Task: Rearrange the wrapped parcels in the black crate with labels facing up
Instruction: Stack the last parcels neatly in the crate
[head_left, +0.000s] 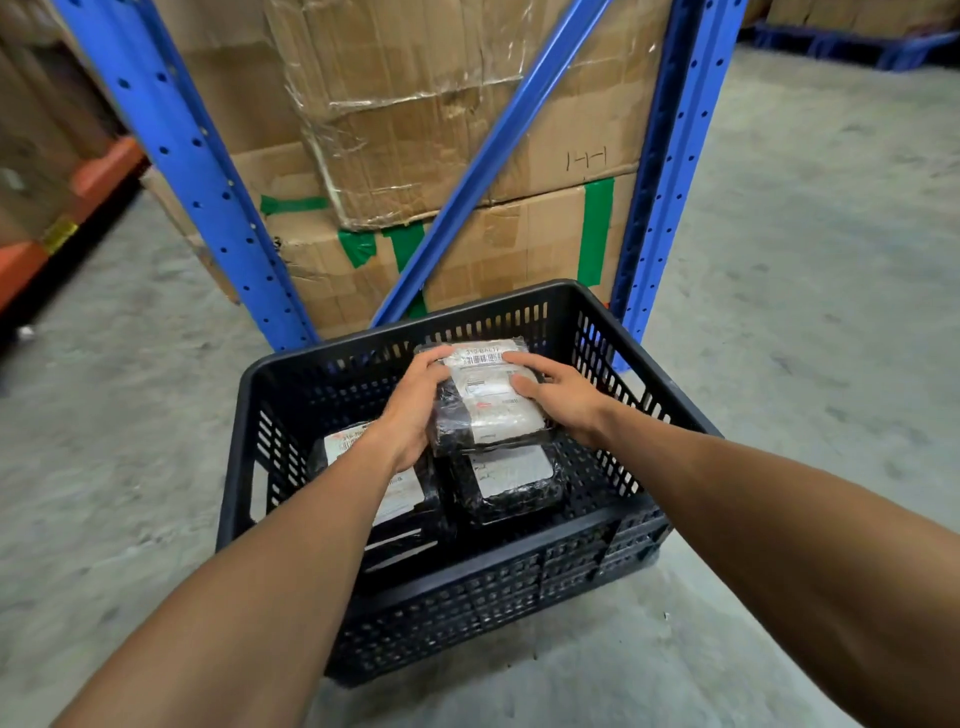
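A wrapped parcel (485, 397) is being held above the middle of the black crate (597, 312), label side up. It is being gripped by the left hand (413, 410) on its left edge and by the right hand (558, 397) on its right edge, both hands closed around it.

The plastic wrap is probably slippery, so the parcel could be dropped or turned over, and its label could be hidden. It could also be placed on the parcel with a white label (511, 480) below and cover that label.

The long axis of the held parcel is running away from the person, with the barcode end pointing to the far wall of the crate. Another labelled parcel (363, 467) is lying at the left.
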